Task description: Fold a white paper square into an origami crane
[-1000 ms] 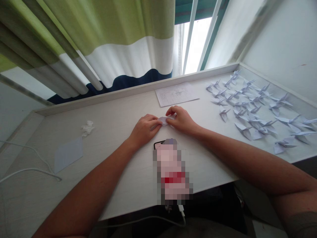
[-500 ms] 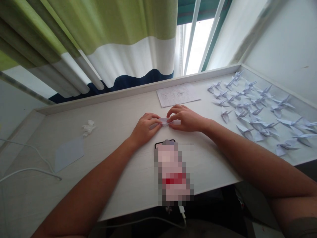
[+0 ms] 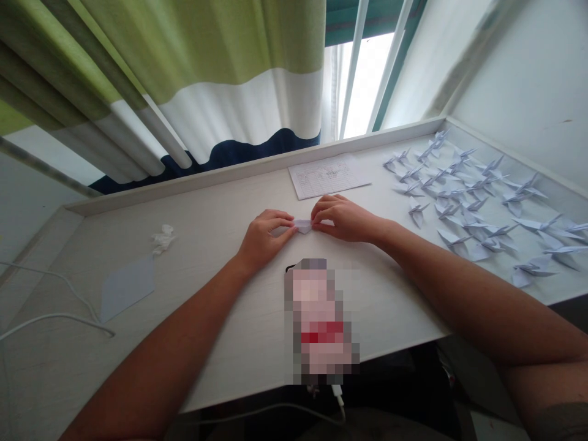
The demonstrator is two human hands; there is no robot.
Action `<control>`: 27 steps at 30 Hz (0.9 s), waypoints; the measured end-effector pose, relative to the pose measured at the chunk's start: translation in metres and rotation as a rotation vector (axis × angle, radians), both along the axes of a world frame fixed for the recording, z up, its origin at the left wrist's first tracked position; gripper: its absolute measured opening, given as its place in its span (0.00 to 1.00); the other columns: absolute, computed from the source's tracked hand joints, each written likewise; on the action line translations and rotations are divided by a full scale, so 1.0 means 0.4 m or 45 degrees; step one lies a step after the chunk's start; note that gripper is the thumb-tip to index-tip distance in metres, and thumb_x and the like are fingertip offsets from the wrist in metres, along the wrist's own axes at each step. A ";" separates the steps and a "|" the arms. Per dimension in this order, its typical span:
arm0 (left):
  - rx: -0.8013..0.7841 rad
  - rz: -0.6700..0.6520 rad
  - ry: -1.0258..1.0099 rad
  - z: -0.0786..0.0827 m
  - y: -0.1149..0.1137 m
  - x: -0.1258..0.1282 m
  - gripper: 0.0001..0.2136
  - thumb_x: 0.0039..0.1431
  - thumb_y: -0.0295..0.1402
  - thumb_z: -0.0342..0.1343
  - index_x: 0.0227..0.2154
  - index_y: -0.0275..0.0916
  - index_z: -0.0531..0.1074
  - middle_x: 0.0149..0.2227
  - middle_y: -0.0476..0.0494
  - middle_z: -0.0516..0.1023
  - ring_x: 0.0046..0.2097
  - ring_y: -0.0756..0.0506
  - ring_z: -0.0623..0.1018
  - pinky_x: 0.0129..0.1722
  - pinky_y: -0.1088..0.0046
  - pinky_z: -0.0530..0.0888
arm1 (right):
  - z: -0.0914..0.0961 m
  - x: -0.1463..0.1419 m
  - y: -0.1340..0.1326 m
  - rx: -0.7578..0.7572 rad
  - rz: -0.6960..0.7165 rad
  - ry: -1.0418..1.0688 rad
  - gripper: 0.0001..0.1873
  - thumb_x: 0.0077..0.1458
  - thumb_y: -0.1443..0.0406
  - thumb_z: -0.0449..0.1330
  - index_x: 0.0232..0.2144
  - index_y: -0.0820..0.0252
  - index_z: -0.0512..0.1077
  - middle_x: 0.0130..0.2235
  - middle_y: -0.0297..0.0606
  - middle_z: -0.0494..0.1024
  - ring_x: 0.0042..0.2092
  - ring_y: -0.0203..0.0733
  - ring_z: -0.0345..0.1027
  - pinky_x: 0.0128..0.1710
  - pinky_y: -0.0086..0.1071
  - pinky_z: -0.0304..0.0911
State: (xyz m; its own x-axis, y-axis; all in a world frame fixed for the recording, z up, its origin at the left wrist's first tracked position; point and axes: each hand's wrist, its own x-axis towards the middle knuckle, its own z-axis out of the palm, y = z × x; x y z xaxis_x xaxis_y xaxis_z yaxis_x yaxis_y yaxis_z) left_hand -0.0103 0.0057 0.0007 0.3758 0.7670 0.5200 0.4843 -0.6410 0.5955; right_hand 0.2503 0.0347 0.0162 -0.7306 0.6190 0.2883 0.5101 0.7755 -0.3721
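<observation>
A small piece of folded white paper (image 3: 303, 226) is held between my two hands, just above or on the white desk; I cannot tell which. Its lower edge comes to a blunt point. My left hand (image 3: 269, 236) pinches the left end between thumb and fingers. At the right end, my right hand (image 3: 337, 217) pinches it the same way, fingertips closed. Parts of the paper are hidden behind the fingers. Below the hands lies a phone (image 3: 316, 318), its screen blurred out.
Several folded paper cranes (image 3: 473, 202) spread over the right side of the desk (image 3: 220, 355). A printed sheet (image 3: 328, 176) lies behind my hands. To the left are a crumpled tissue (image 3: 163, 239), a blank paper square (image 3: 127, 289) and a white cable (image 3: 55, 315).
My right fingers have drawn together onto the paper's right end, and more of its pointed lower edge shows. My left hand has shifted slightly left.
</observation>
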 end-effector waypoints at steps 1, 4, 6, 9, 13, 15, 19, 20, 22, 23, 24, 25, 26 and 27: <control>0.014 -0.013 -0.001 0.001 0.001 -0.002 0.04 0.64 0.34 0.66 0.35 0.42 0.84 0.44 0.39 0.87 0.47 0.40 0.85 0.52 0.56 0.81 | -0.001 0.001 0.001 -0.006 -0.004 0.006 0.10 0.67 0.64 0.61 0.37 0.57 0.83 0.44 0.43 0.85 0.48 0.51 0.72 0.53 0.45 0.60; 0.038 -0.050 0.023 0.003 0.008 -0.013 0.04 0.64 0.34 0.66 0.34 0.42 0.84 0.41 0.41 0.88 0.46 0.40 0.86 0.52 0.57 0.82 | -0.001 0.004 0.004 -0.033 -0.013 0.026 0.10 0.67 0.63 0.61 0.36 0.57 0.83 0.44 0.43 0.85 0.48 0.51 0.73 0.54 0.46 0.61; 0.051 -0.080 0.055 0.004 0.014 -0.022 0.04 0.65 0.34 0.66 0.35 0.42 0.84 0.40 0.41 0.88 0.45 0.40 0.86 0.51 0.57 0.82 | -0.001 0.007 0.005 -0.056 -0.014 0.039 0.11 0.67 0.62 0.61 0.36 0.56 0.83 0.44 0.43 0.85 0.48 0.51 0.72 0.54 0.46 0.61; 0.069 -0.149 0.077 0.007 0.019 -0.032 0.05 0.64 0.35 0.66 0.34 0.42 0.84 0.39 0.41 0.88 0.46 0.39 0.87 0.51 0.57 0.83 | 0.000 0.009 0.006 -0.078 -0.017 0.045 0.11 0.67 0.62 0.61 0.36 0.56 0.83 0.45 0.43 0.85 0.49 0.51 0.72 0.55 0.46 0.62; 0.013 -0.127 -0.006 0.013 0.014 -0.033 0.07 0.63 0.36 0.67 0.31 0.41 0.82 0.40 0.39 0.88 0.45 0.40 0.86 0.49 0.58 0.83 | 0.002 0.009 0.007 -0.086 -0.021 0.044 0.12 0.67 0.61 0.61 0.35 0.57 0.83 0.45 0.44 0.84 0.49 0.51 0.72 0.55 0.46 0.62; -0.062 -0.090 -0.046 0.016 0.009 -0.031 0.08 0.62 0.37 0.67 0.29 0.41 0.81 0.40 0.40 0.88 0.44 0.41 0.86 0.49 0.59 0.83 | 0.004 0.008 0.007 -0.096 -0.024 0.049 0.13 0.68 0.60 0.61 0.35 0.57 0.83 0.45 0.44 0.84 0.48 0.51 0.72 0.54 0.46 0.62; -0.243 -0.028 -0.076 0.019 0.007 -0.029 0.08 0.60 0.39 0.68 0.29 0.41 0.81 0.40 0.41 0.87 0.44 0.40 0.86 0.50 0.58 0.81 | 0.002 0.005 0.007 -0.130 -0.038 0.104 0.14 0.68 0.58 0.61 0.33 0.56 0.83 0.44 0.44 0.84 0.47 0.50 0.72 0.52 0.45 0.63; -0.279 -0.016 -0.077 0.019 0.008 -0.029 0.09 0.59 0.40 0.68 0.29 0.41 0.80 0.40 0.41 0.87 0.44 0.40 0.85 0.50 0.58 0.81 | 0.000 0.004 0.007 -0.138 -0.043 0.124 0.15 0.68 0.58 0.62 0.32 0.56 0.83 0.43 0.44 0.84 0.46 0.50 0.72 0.51 0.44 0.64; -0.326 0.001 -0.073 0.019 0.011 -0.030 0.10 0.59 0.41 0.68 0.29 0.41 0.80 0.40 0.41 0.87 0.44 0.40 0.85 0.51 0.57 0.80 | -0.006 0.001 0.007 -0.151 -0.058 0.163 0.15 0.67 0.57 0.62 0.30 0.56 0.82 0.42 0.43 0.84 0.45 0.49 0.72 0.50 0.43 0.65; -0.335 0.005 -0.067 0.020 0.012 -0.030 0.10 0.58 0.42 0.68 0.30 0.41 0.80 0.40 0.41 0.87 0.44 0.40 0.85 0.51 0.57 0.80 | -0.009 -0.001 0.008 -0.156 -0.071 0.182 0.15 0.67 0.57 0.63 0.30 0.56 0.82 0.42 0.43 0.84 0.44 0.48 0.72 0.49 0.42 0.65; -0.336 0.006 -0.060 0.020 0.013 -0.031 0.10 0.58 0.42 0.68 0.30 0.42 0.80 0.40 0.41 0.87 0.45 0.40 0.84 0.51 0.57 0.79 | -0.013 -0.002 0.008 -0.161 -0.084 0.201 0.14 0.66 0.58 0.63 0.30 0.56 0.82 0.41 0.43 0.83 0.44 0.48 0.72 0.48 0.42 0.65; -0.334 0.007 -0.052 0.021 0.014 -0.031 0.09 0.59 0.42 0.68 0.30 0.42 0.80 0.40 0.41 0.87 0.45 0.40 0.84 0.52 0.57 0.79 | -0.016 -0.004 0.009 -0.166 -0.096 0.218 0.13 0.65 0.58 0.64 0.30 0.56 0.81 0.41 0.43 0.83 0.44 0.48 0.72 0.48 0.42 0.65; -0.333 0.006 -0.043 0.022 0.015 -0.032 0.09 0.59 0.42 0.67 0.31 0.42 0.80 0.41 0.40 0.87 0.46 0.40 0.84 0.52 0.57 0.79 | -0.018 -0.005 0.009 -0.170 -0.105 0.230 0.12 0.65 0.59 0.65 0.30 0.56 0.82 0.41 0.43 0.83 0.44 0.48 0.73 0.48 0.42 0.65; -0.335 0.004 -0.036 0.024 0.015 -0.032 0.09 0.59 0.41 0.67 0.32 0.42 0.80 0.41 0.40 0.87 0.46 0.40 0.84 0.52 0.57 0.78 | -0.020 -0.006 0.009 -0.173 -0.109 0.238 0.11 0.64 0.59 0.65 0.31 0.57 0.82 0.41 0.43 0.83 0.44 0.48 0.73 0.48 0.42 0.66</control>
